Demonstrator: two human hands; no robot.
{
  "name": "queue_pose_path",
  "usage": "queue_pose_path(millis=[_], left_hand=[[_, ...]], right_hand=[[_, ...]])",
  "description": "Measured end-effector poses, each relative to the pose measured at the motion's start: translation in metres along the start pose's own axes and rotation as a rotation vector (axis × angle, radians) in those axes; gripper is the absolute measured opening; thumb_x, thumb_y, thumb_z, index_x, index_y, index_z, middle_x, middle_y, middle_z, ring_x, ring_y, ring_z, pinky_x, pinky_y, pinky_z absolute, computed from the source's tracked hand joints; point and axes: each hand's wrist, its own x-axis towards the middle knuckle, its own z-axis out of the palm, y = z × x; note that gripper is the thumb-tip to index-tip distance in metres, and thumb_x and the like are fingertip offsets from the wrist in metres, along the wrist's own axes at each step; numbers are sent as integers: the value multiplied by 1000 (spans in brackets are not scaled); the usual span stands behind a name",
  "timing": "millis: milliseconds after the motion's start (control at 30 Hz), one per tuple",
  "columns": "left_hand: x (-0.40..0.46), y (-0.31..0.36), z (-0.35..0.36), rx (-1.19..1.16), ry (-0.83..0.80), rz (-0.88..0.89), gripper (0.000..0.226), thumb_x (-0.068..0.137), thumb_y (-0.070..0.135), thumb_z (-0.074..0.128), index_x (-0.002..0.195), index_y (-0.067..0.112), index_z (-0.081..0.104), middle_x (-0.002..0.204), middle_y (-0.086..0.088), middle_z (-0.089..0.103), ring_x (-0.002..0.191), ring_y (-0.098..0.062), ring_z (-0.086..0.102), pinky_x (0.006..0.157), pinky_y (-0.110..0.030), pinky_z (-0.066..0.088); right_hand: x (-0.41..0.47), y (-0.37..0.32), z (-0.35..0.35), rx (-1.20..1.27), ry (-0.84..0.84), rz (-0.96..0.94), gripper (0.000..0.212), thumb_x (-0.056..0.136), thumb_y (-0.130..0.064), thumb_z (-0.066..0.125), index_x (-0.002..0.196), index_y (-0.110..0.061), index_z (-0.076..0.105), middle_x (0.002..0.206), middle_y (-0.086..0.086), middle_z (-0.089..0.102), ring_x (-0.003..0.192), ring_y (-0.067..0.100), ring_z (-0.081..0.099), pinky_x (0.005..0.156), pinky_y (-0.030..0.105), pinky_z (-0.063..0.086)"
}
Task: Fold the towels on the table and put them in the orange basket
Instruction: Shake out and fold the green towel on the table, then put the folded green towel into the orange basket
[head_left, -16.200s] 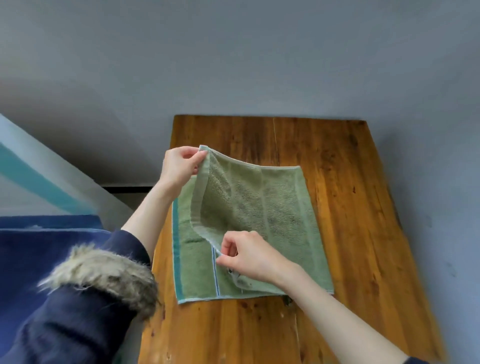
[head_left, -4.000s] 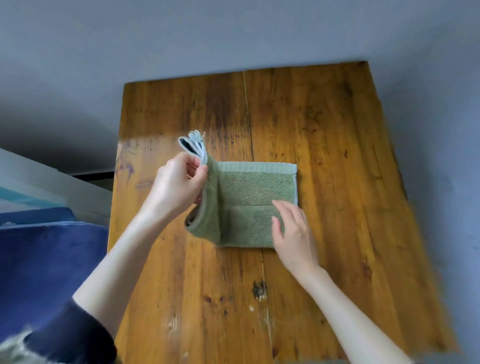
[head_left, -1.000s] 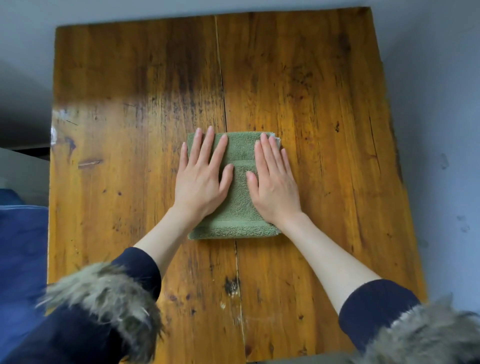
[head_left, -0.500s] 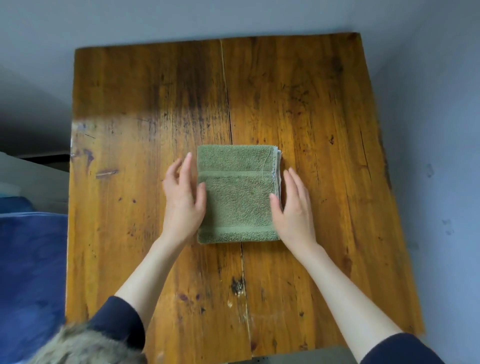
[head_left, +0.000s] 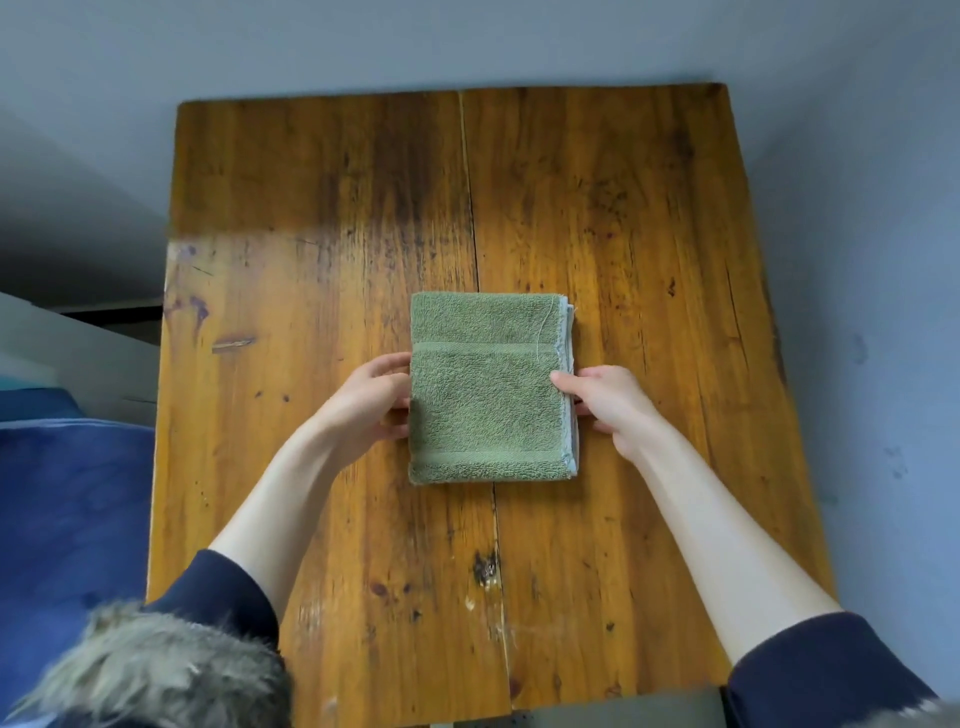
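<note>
No basket showed in the view, so nothing could be said of what one held. The green towel (head_left: 488, 387) lay folded into a thick, neat rectangle near the middle of the wooden table (head_left: 322, 218), longer toward the far edge than across. Its pile was looped terry, olive-green, crossed by two flat woven bands, one toward the far end and one toward the near end. Along its right side the stacked layers showed pale blue-grey hems (a loose thread trailed down near the far right corner).

The left hand (head_left: 366, 402) had its fingers curled in against the towel's left edge, thumb on top at the border. The right hand (head_left: 605, 402) pinched the right edge, thumb over the hems and fingers tucked beside and under them. Both gripped the towel while it rested flat on the wood.

The table was of glossy amber planks, with a dark seam running down the centre, knots and scuffs. Dark blue sleeves (head_left: 826, 670) with a fur cuff (head_left: 161, 675) covered the arms.
</note>
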Motion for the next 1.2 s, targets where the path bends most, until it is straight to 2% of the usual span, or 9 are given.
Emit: queue_pose_path(millis=[100, 267, 400, 500, 667, 833, 1000, 1100, 1200], left_hand=[[3, 1, -2, -9, -22, -29, 31, 94, 10, 48, 123, 21, 50, 93, 2, 64, 72, -12, 53, 69, -33, 47], [2, -2, 3, 85, -45, 12, 36, 91, 14, 59, 121, 28, 44, 98, 3, 67, 82, -9, 66, 61, -31, 50], [-6, -15, 5, 54, -18, 6, 34, 91, 13, 58, 119, 28, 47, 98, -2, 65, 80, -12, 67, 61, -33, 53], [-23, -35, 6, 13, -13, -17, 34, 91, 11, 58, 118, 27, 48, 99, -7, 62, 77, -14, 65, 57, -32, 53], [-67, -69, 9, -95, -24, -68, 33, 90, 5, 57, 115, 25, 51, 94, -8, 60, 51, -3, 60, 47, -24, 48], [-118, -93, -2, -166, 24, -39, 35, 90, 6, 58, 117, 27, 52, 97, -7, 59, 70, -11, 59, 49, -26, 49], [-177, -120, -32, -228, 156, 36, 33, 90, 7, 58, 113, 30, 52, 102, -9, 55, 91, -20, 55, 78, -46, 53], [-215, -138, -55, -331, 235, 75, 33, 90, 5, 57, 109, 31, 52, 102, -8, 53, 90, -19, 56, 81, -45, 52], [-253, -160, -83, -423, 307, 122, 37, 90, 2, 55, 119, 24, 49, 103, -10, 53, 91, -20, 56, 75, -42, 53]], right_hand=[[2, -5, -3, -61, -46, 10, 19, 90, -26, 61, 99, -9, 61, 107, 1, 60, 99, 19, 56, 95, 36, 43], [3, -3, -4, -71, -75, -53, 14, 89, -23, 61, 99, -13, 59, 112, 4, 64, 101, 19, 60, 91, 35, 47], [0, 7, -3, -56, -55, -87, 46, 86, -28, 65, 125, -6, 53, 126, 6, 57, 115, 22, 55, 103, 44, 42], [-9, 20, -5, -4, -110, -32, 54, 85, -24, 66, 133, -7, 46, 129, 7, 56, 115, 23, 55, 102, 45, 43], [-48, 30, -8, 14, -312, 49, 32, 88, -17, 62, 120, -12, 58, 111, 3, 67, 98, 17, 64, 75, 31, 48], [-92, 29, 3, -4, -371, 27, 29, 88, -11, 60, 116, -17, 55, 105, 3, 67, 91, 14, 66, 66, 28, 50], [-140, 16, 42, -73, -439, -70, 33, 87, -6, 60, 116, -20, 52, 105, 1, 65, 89, 12, 64, 66, 25, 50], [-170, 2, 75, -163, -469, -149, 32, 86, -6, 61, 115, -19, 55, 106, 2, 64, 93, 15, 62, 76, 30, 49], [-206, -10, 117, -232, -511, -233, 23, 87, -7, 61, 102, -25, 58, 107, 4, 63, 93, 16, 61, 73, 30, 48]])
